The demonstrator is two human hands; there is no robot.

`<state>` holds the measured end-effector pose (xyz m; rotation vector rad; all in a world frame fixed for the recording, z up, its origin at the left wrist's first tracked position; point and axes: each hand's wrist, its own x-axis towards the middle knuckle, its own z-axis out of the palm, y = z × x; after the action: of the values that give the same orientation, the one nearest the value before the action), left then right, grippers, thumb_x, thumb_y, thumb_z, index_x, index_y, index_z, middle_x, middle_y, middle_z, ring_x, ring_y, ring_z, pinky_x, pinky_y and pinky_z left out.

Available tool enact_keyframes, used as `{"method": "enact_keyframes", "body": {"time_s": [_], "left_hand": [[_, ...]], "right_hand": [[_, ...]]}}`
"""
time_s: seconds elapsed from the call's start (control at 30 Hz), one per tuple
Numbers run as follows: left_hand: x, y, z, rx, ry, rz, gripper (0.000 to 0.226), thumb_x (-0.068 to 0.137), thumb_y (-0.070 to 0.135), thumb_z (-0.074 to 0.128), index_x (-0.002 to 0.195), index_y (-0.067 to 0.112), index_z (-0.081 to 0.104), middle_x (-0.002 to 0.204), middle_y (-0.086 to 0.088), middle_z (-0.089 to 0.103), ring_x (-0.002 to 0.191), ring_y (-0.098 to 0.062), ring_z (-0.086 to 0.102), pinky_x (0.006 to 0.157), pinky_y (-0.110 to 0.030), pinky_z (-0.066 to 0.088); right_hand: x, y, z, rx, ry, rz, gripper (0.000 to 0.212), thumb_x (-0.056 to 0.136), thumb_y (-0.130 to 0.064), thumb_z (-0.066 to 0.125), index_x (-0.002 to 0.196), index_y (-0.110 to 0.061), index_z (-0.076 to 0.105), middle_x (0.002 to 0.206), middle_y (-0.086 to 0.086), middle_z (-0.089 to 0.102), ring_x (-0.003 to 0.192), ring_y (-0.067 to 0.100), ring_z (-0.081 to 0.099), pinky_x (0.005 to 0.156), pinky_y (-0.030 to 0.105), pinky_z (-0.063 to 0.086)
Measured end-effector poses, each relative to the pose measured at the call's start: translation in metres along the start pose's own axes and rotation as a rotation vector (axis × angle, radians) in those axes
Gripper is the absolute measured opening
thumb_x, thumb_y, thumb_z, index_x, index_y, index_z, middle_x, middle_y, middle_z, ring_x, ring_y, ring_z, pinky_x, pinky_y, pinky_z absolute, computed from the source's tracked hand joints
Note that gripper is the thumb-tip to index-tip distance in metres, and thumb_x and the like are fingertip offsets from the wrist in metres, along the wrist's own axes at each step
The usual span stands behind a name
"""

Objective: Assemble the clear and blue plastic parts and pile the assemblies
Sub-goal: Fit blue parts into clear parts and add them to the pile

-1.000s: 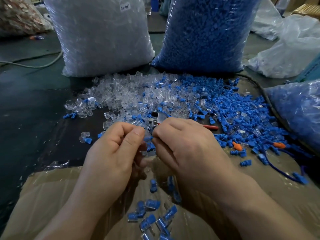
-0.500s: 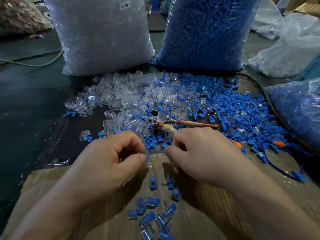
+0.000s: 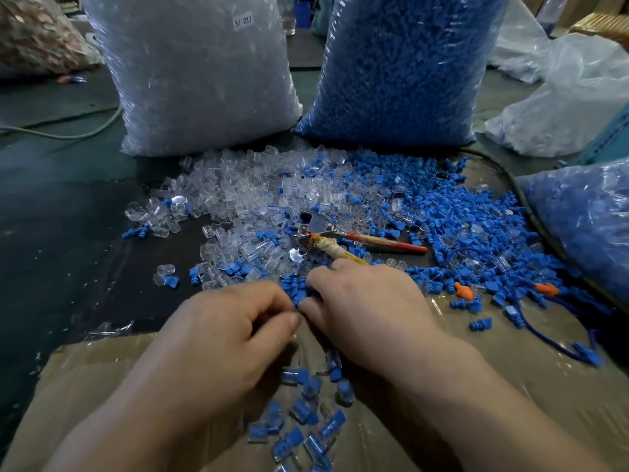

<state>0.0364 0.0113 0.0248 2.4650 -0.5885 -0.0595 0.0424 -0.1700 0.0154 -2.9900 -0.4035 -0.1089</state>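
Observation:
My left hand (image 3: 218, 335) and my right hand (image 3: 371, 308) meet fingertip to fingertip just above the cardboard sheet (image 3: 510, 369). The left thumb and fingers pinch a small plastic part, almost wholly hidden. The right fingers curl in and pinch a blue part (image 3: 296, 299) at the same spot. Loose clear parts (image 3: 238, 199) lie spread beyond the hands to the left, loose blue parts (image 3: 442, 216) to the right. A small pile of clear and blue assemblies (image 3: 306, 413) lies on the cardboard between my wrists.
A red-handled tool (image 3: 374, 240) lies among the parts just beyond my right hand. A tall bag of clear parts (image 3: 197, 69) and a bag of blue parts (image 3: 401, 63) stand behind. Another filled bag (image 3: 585, 226) lies right. Orange pieces (image 3: 463, 291) and a blue cord (image 3: 544, 338) lie nearby.
Both hands have come down and toward me from over the loose parts, uncovering the tool. Their fingertips stay together.

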Motion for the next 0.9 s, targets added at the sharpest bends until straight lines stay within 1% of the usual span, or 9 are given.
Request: {"method": "enact_keyframes", "body": {"time_s": [0.03, 0.1, 0.23, 0.3, 0.43, 0.53, 0.7, 0.8, 0.9], "left_hand": [[0.0, -0.002, 0.001, -0.007, 0.054, -0.04, 0.017, 0.083, 0.057, 0.051, 0.089, 0.045, 0.061, 0.085, 0.037, 0.063, 0.078, 0.01, 0.06, 0.056, -0.017, 0.041], [0.002, -0.005, 0.006, -0.027, 0.114, -0.086, 0.008, 0.083, 0.051, 0.058, 0.088, 0.046, 0.062, 0.09, 0.039, 0.061, 0.081, 0.01, 0.06, 0.057, -0.021, 0.045], [0.004, -0.004, 0.016, -0.09, 0.145, -0.1, 0.01, 0.085, 0.044, 0.064, 0.094, 0.048, 0.06, 0.095, 0.037, 0.059, 0.082, 0.01, 0.058, 0.059, -0.015, 0.038], [0.004, -0.003, 0.016, -0.148, 0.166, -0.093, 0.016, 0.082, 0.047, 0.06, 0.095, 0.056, 0.058, 0.095, 0.031, 0.063, 0.085, 0.009, 0.06, 0.061, -0.014, 0.041], [0.004, 0.0, 0.016, -0.323, 0.239, -0.044, 0.033, 0.086, 0.036, 0.066, 0.111, 0.057, 0.061, 0.1, 0.026, 0.067, 0.083, -0.004, 0.067, 0.064, -0.02, 0.053], [0.005, 0.004, 0.02, -0.349, 0.287, -0.011, 0.028, 0.09, 0.033, 0.069, 0.11, 0.052, 0.063, 0.1, 0.022, 0.069, 0.091, -0.005, 0.068, 0.073, -0.027, 0.054], [0.007, 0.005, 0.027, -0.44, 0.354, -0.06, 0.022, 0.082, 0.03, 0.074, 0.095, 0.044, 0.065, 0.089, 0.02, 0.071, 0.079, -0.002, 0.068, 0.063, -0.015, 0.053], [0.007, 0.007, 0.028, -0.638, 0.362, -0.08, 0.024, 0.086, 0.017, 0.073, 0.091, 0.04, 0.067, 0.08, 0.014, 0.074, 0.068, -0.002, 0.069, 0.061, -0.011, 0.052], [0.008, 0.01, 0.027, -0.772, 0.401, -0.104, 0.018, 0.089, 0.012, 0.074, 0.087, 0.029, 0.068, 0.072, 0.005, 0.073, 0.059, -0.004, 0.068, 0.053, -0.013, 0.052]], "right_hand": [[0.0, 0.001, 0.0, 0.007, -0.002, -0.002, 0.027, 0.096, -0.055, 0.043, 0.085, -0.031, 0.036, 0.073, -0.008, 0.027, 0.068, 0.023, 0.042, 0.046, 0.03, 0.018], [0.001, 0.004, 0.001, 0.026, 0.0, -0.004, 0.026, 0.096, -0.051, 0.045, 0.085, -0.03, 0.035, 0.076, -0.009, 0.032, 0.071, 0.023, 0.045, 0.049, 0.032, 0.024], [0.0, 0.007, -0.005, 0.21, 0.018, 0.027, 0.021, 0.095, -0.049, 0.048, 0.094, -0.029, 0.052, 0.087, -0.01, 0.058, 0.081, 0.017, 0.057, 0.063, 0.037, 0.043], [-0.002, 0.007, -0.01, 0.417, 0.018, 0.094, 0.02, 0.093, -0.051, 0.053, 0.095, -0.032, 0.058, 0.082, -0.011, 0.062, 0.075, 0.007, 0.058, 0.065, 0.036, 0.05], [-0.006, 0.003, -0.014, 0.936, -0.028, 0.226, 0.016, 0.091, -0.048, 0.062, 0.09, -0.032, 0.066, 0.065, -0.012, 0.066, 0.053, 0.002, 0.06, 0.048, 0.022, 0.046], [-0.008, -0.001, -0.018, 1.317, -0.138, 0.291, 0.012, 0.095, -0.032, 0.063, 0.094, -0.021, 0.067, 0.068, 0.0, 0.068, 0.053, 0.015, 0.062, 0.049, 0.027, 0.05], [-0.007, -0.007, -0.022, 1.692, -0.261, 0.326, 0.034, 0.096, -0.035, 0.057, 0.096, -0.001, 0.06, 0.068, 0.007, 0.061, 0.052, 0.018, 0.06, 0.044, 0.026, 0.051], [-0.004, -0.008, -0.021, 1.847, -0.291, 0.391, 0.031, 0.098, -0.035, 0.055, 0.095, -0.005, 0.059, 0.066, 0.009, 0.056, 0.049, 0.018, 0.058, 0.041, 0.025, 0.051], [-0.003, -0.006, -0.02, 1.917, -0.353, 0.38, 0.013, 0.097, -0.017, 0.058, 0.099, -0.004, 0.058, 0.069, 0.011, 0.058, 0.049, 0.016, 0.058, 0.04, 0.022, 0.049]]}}
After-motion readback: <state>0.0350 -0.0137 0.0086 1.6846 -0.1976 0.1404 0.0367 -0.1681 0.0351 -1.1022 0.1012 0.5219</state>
